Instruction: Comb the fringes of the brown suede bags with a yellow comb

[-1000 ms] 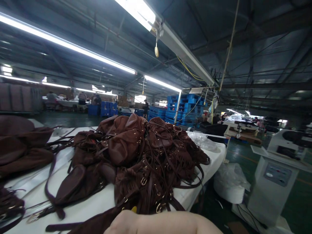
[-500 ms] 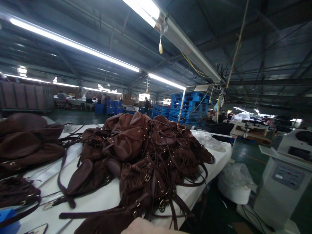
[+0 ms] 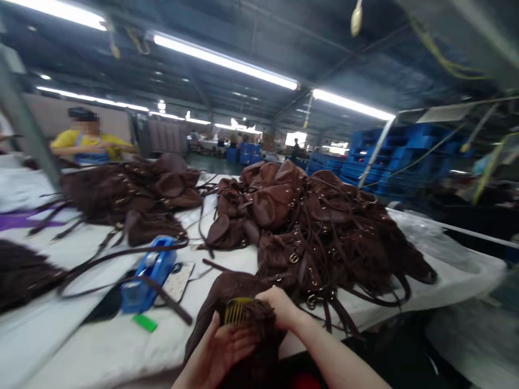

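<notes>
A brown suede bag with fringe lies at the near edge of the white table. My left hand holds a yellow comb against the fringe, teeth up. My right hand grips the bag's dark fringe just right of the comb. Behind them a big heap of brown bags with straps and gold buckles covers the table.
A blue tape dispenser, a phone and a green tag lie left of my hands. A second bag pile sits at the back left, where a person in a yellow shirt works. Blue pallets are stacked behind.
The view has swung left and down. Both my hands, the comb and the near bag have come into sight, along with the dispenser and the person in yellow.
</notes>
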Available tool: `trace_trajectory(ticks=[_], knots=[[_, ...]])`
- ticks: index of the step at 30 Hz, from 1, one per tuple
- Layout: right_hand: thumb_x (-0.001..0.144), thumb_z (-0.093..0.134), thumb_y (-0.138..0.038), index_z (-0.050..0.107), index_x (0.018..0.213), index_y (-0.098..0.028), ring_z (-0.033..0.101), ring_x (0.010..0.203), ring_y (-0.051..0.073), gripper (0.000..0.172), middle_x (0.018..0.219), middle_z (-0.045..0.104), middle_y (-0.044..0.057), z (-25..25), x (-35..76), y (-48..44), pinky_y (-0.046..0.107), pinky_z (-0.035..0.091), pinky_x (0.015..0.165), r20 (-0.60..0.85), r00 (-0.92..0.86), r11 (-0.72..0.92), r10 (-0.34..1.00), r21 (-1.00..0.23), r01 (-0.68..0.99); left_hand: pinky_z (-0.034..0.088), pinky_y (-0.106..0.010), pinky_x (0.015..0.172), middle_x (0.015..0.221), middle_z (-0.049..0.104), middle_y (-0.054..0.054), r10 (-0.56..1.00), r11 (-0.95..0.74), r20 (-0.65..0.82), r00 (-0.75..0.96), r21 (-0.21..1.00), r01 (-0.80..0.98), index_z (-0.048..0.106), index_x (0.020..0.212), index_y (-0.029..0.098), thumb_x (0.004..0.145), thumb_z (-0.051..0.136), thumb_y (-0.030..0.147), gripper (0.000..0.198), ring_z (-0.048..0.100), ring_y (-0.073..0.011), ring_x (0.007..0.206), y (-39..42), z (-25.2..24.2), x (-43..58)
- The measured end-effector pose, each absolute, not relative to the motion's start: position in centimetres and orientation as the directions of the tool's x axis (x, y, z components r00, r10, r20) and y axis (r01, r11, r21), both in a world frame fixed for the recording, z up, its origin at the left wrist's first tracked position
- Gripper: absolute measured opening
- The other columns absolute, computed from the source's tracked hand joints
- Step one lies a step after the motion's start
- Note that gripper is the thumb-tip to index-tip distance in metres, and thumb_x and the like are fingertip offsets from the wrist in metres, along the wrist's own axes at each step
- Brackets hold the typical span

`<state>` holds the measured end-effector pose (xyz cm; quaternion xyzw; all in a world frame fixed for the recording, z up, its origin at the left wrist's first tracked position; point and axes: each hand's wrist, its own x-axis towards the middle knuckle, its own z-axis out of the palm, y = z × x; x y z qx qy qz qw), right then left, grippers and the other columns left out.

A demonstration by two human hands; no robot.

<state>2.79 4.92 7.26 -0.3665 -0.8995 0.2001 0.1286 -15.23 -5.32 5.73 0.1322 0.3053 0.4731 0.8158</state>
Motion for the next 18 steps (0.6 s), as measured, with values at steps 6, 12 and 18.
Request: trace_trajectory(ticks=[6, 12, 18], knots=[[0.076, 0.059, -0.031, 0.061, 0.072, -0.020, 0.060, 0.065, 0.017, 0.012, 0.071, 0.067, 0.002, 11.3, 1.5, 2.2, 0.026, 0.031, 0.056, -0.054, -0.818, 0.818, 0.573, -0.035, 0.575, 0.038, -0.054, 0.097, 0.101, 0.067, -0.025, 0.811, 0.579, -0.046, 0.583, 0.202, -0.790, 0.060, 0.109, -0.001, 0.069, 0.037, 0.085, 0.097, 0.059, -0.0382, 0.106, -4.0, 5.4, -12.3], [0.081, 0.056, -0.034, 0.060, 0.079, -0.020, 0.063, 0.072, 0.021, 0.014, 0.079, 0.069, 0.006, 12.0, 1.5, -2.0, 0.028, 0.035, 0.061, -0.100, -0.762, 0.768, 0.639, 0.047, 0.638, 0.044, -0.040, 0.092, 0.091, 0.070, -0.015, 0.879, 0.476, -0.066, 0.472, 0.179, -0.861, 0.063, 0.103, 0.006, 0.083, 0.047, 0.057, 0.058, 0.065, -0.0282, 0.094, -2.8, 5.6, -11.1], [0.086, 0.056, -0.035, 0.055, 0.074, -0.020, 0.062, 0.067, 0.020, 0.019, 0.069, 0.065, 0.003, 9.1, 1.9, -4.7, 0.028, 0.031, 0.056, 0.032, -0.719, 0.719, 0.695, -0.031, 0.694, 0.048, -0.024, 0.071, 0.061, 0.056, -0.001, 0.791, 0.589, -0.298, 0.534, 0.131, -0.798, 0.053, 0.074, 0.011, 0.087, 0.052, 0.026, 0.019, 0.058, -0.0093, 0.055, -2.0, 5.3, -11.2]])
